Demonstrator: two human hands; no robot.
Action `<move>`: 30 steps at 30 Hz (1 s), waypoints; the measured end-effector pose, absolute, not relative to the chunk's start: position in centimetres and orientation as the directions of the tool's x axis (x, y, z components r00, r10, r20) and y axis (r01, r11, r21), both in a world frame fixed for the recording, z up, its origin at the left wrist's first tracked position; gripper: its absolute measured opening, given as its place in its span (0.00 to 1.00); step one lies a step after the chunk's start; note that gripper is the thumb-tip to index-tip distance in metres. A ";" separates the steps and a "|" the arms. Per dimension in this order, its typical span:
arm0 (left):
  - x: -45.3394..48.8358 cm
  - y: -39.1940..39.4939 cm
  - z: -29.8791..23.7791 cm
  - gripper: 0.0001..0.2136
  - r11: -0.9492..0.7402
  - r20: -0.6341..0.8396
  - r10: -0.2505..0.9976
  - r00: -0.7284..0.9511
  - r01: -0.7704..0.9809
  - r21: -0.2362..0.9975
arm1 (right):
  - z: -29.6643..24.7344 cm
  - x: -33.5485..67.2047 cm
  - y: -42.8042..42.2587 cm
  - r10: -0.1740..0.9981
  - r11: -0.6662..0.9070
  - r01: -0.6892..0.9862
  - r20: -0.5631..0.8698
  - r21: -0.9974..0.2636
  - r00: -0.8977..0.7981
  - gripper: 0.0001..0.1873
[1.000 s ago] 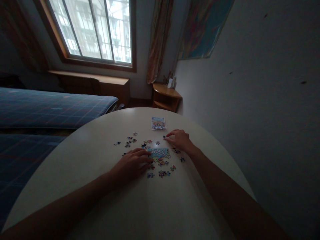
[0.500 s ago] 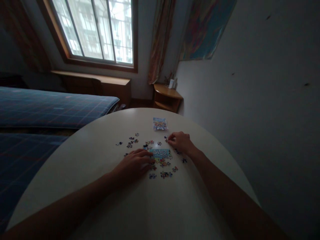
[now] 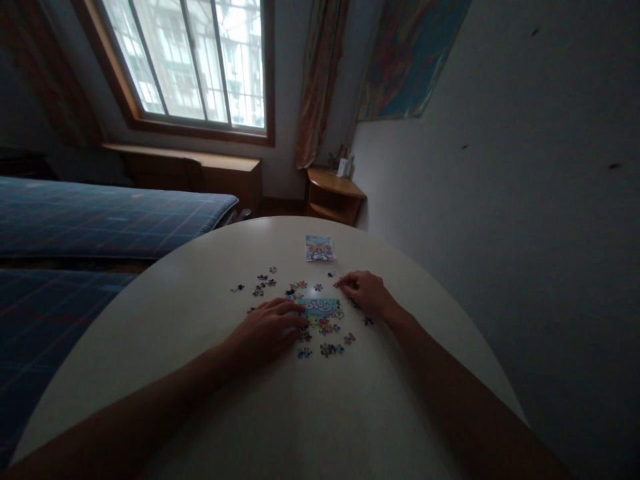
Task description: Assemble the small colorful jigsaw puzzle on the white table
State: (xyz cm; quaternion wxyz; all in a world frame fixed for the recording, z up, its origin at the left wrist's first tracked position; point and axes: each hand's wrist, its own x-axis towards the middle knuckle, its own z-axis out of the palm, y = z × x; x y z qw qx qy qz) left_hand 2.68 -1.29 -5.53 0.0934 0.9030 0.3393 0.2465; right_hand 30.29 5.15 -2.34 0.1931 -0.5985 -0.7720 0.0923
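Observation:
A partly joined jigsaw puzzle (image 3: 322, 308) with pale blue and white lettering lies on the round white table (image 3: 260, 413). My left hand (image 3: 273, 327) rests flat at its left side, fingers stretched out and fingertips touching its edge. To the upper right of the puzzle, my right hand (image 3: 365, 290) pinches a small jigsaw piece (image 3: 337, 285) at the table surface. A loose jigsaw piece (image 3: 319, 287) lies just above the puzzle. Below it are more pieces, among them a joined cluster (image 3: 330, 349). Some pieces are partly hidden under my right wrist.
A printed picture packet (image 3: 319, 248) lies farther back on the table. Loose pieces (image 3: 259, 290) are scattered to the left. Beyond the table stand a wooden corner shelf (image 3: 335, 183) and a bed with a plaid mattress (image 3: 115, 217). A wall (image 3: 500, 220) runs along the right.
My right hand has shifted slightly toward me and to the right, its fingertips now a little lower at the piece. My left hand stays in place.

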 end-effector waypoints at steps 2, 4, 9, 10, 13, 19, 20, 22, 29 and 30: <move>2.7 -1.4 -5.5 0.11 -0.749 0.377 0.663 0.647 0.570 0.339 | -2.5 30.4 4.7 0.954 0.283 0.883 0.210 -0.375 -0.217 0.09; 2.8 -1.4 -5.5 0.11 -0.746 0.374 0.666 0.645 0.571 0.344 | -2.8 30.5 4.3 0.948 0.291 0.878 0.238 -0.381 -0.211 0.10; 2.8 -1.3 -5.3 0.11 -0.744 0.403 0.668 0.625 0.554 0.374 | -3.4 30.9 3.3 0.922 0.329 0.868 0.328 -0.373 -0.208 0.10; 2.6 -1.2 -5.3 0.10 -0.743 0.413 0.670 0.617 0.555 0.375 | -3.5 31.0 3.2 0.915 0.338 0.866 0.342 -0.368 -0.213 0.10; 1.9 -0.7 -5.1 0.09 -0.710 0.441 0.702 0.559 0.602 0.366 | -3.5 31.2 2.9 0.910 0.344 0.871 0.354 -0.351 -0.216 0.11; -0.8 1.4 -5.0 0.09 -0.507 0.403 0.842 0.359 0.781 0.364 | -4.1 32.2 2.5 0.947 0.263 0.927 0.256 -0.266 -0.195 0.19; -1.3 1.8 -4.9 0.10 -0.472 0.397 0.859 0.324 0.803 0.364 | -4.3 32.4 2.5 0.955 0.241 0.935 0.233 -0.260 -0.182 0.21; -2.3 2.6 -4.8 0.10 -0.405 0.391 0.884 0.256 0.837 0.367 | -4.5 32.8 2.6 0.970 0.197 0.947 0.191 -0.253 -0.150 0.23; -5.7 5.1 -4.2 0.12 -0.171 0.323 0.946 -0.002 0.845 0.507 | -5.2 33.2 2.7 0.979 0.176 0.964 0.135 -0.198 -0.151 0.26; -5.8 5.3 -4.2 0.12 -0.153 0.312 0.950 -0.017 0.844 0.513 | -5.2 33.2 2.7 0.978 0.179 0.966 0.138 -0.188 -0.155 0.26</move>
